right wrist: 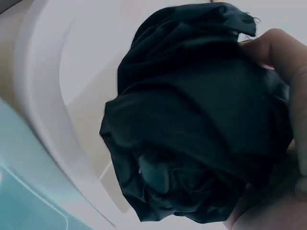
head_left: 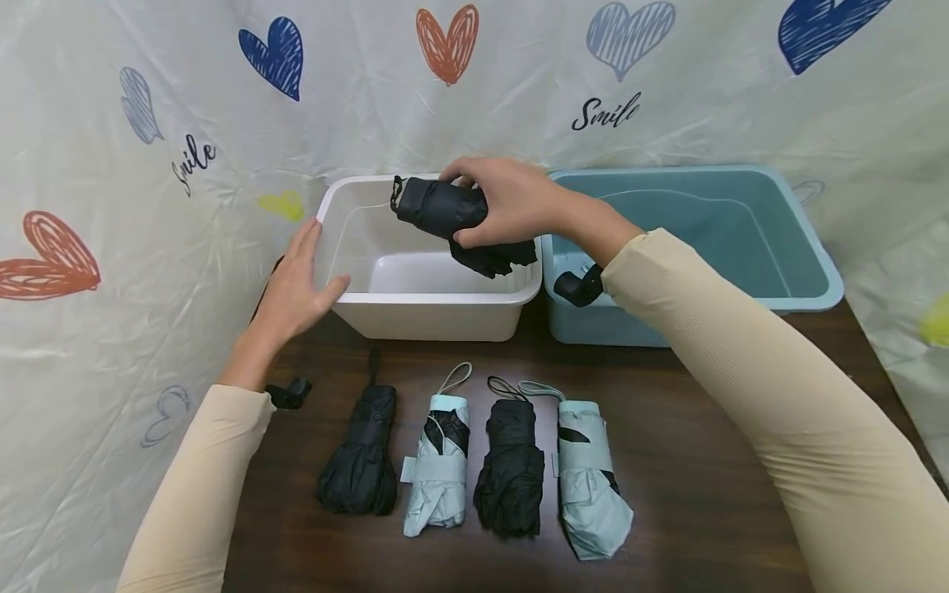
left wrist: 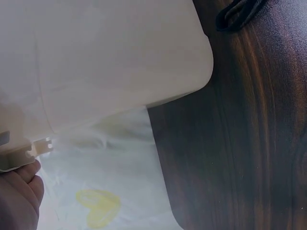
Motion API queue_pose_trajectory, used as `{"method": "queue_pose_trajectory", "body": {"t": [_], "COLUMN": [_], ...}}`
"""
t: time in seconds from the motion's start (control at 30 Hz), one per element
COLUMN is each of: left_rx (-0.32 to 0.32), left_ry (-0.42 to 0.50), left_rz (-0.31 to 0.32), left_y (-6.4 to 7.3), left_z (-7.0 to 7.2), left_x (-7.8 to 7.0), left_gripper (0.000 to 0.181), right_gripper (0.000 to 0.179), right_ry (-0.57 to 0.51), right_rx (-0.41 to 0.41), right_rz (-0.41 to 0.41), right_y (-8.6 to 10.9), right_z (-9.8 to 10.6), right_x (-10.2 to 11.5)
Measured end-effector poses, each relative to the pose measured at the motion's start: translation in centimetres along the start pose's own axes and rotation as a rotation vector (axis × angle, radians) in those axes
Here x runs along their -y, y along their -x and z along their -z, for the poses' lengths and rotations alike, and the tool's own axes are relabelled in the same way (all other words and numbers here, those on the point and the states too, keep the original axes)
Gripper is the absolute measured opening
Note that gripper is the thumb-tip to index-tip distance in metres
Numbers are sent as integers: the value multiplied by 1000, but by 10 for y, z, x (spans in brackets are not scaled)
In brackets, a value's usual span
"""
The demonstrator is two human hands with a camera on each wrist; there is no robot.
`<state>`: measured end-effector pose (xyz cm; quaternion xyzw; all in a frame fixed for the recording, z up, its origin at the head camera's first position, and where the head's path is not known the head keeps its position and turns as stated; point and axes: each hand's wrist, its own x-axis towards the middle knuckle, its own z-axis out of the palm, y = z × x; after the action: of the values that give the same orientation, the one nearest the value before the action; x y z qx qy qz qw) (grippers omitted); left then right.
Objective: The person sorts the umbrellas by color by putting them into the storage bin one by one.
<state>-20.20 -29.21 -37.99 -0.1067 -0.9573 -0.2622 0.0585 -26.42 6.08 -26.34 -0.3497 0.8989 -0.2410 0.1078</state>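
Note:
My right hand [head_left: 511, 202] grips a black folding umbrella [head_left: 442, 206] above the white plastic bin [head_left: 430, 321], fingers on its far side and thumb on the near side. The umbrella's strap end points left, and its loose cloth end hangs to the right. From the right wrist, the bunched black cloth [right wrist: 192, 115] fills the middle of the view. My left hand [head_left: 292, 288] holds the bin's left rim, thumb toward the front corner. The left wrist view shows the curled fingers [left wrist: 29, 179] against the underside of that rim.
A blue bin [head_left: 697, 301] stands right of the white one. On the dark wood table [head_left: 704, 461] in front lie a row of folded umbrellas: black [head_left: 363, 453], light blue [head_left: 437, 494], black [head_left: 511, 478] and light blue [head_left: 593, 511]. A heart-printed sheet [head_left: 519, 91] hangs behind.

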Motion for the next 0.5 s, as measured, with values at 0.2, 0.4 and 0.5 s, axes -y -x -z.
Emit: {"method": "queue_pose_trajectory", "body": {"t": [0.2, 0.4, 0.5], "left_rx": [2, -2, -5], "left_ry": [12, -3, -13], "left_rz": [-4, -10, -18], "left_y": [1, 3, 2], "left_z": [0, 1, 2], "left_x": [-2, -2, -2], "left_gripper": [93, 93, 93], "right_gripper": [74, 60, 57], "right_ry": [132, 129, 124], "right_rx": [35, -51, -87], "right_rz": [4, 11, 7], "right_y": [1, 17, 29], "right_z": [-10, -7, -9], "right_x": [3, 1, 3]}}
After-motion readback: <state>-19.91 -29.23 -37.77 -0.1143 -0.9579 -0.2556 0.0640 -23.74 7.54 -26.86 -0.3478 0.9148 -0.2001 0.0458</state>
